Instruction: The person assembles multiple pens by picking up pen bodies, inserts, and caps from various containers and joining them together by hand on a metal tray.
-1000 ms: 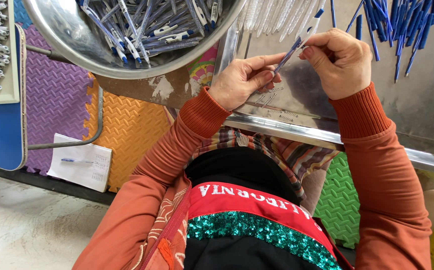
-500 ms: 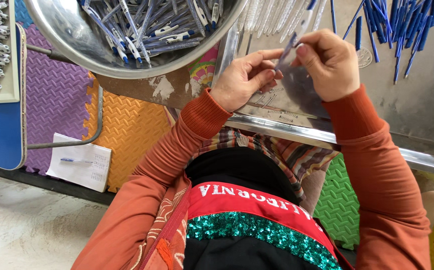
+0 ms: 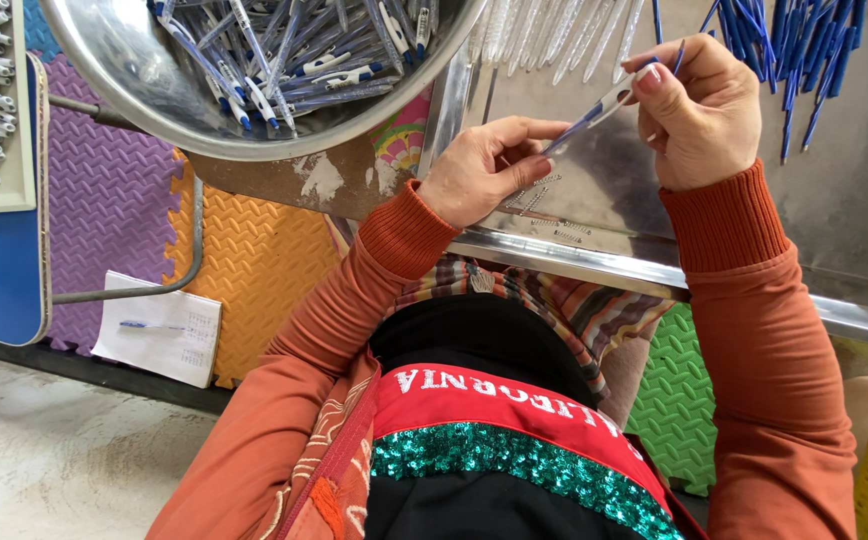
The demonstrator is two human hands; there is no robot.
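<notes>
- Both hands share one grip on a single pen (image 3: pixel 582 118): the left hand (image 3: pixel 484 170) pinches its lower end between thumb and fingers, and the right hand (image 3: pixel 699 115) closes on its upper end at the fingertips, so the pen hangs slanted above the metal tray (image 3: pixel 854 250).
- Metal tray, largest thing here, lies on the surface under both hands; its bare sheet looks smooth and slick.
- Round metal bowl (image 3: pixel 154 90) sits up and to the left, heaped with finished pens (image 3: pixel 294 60), well apart from the hands.
- Loose blue refills (image 3: pixel 804 50) lie fanned along the tray's far right; a row of clear barrels (image 3: pixel 554 30) lies at its top edge.
- Pen itself, smallest: a clear barrel with a blue core, judged very light, stiff yet thin enough to flex or snap if bent, and slippery plastic. Best taken near each end with fingertip pinches, kept in line, not levered across the middle.
</notes>
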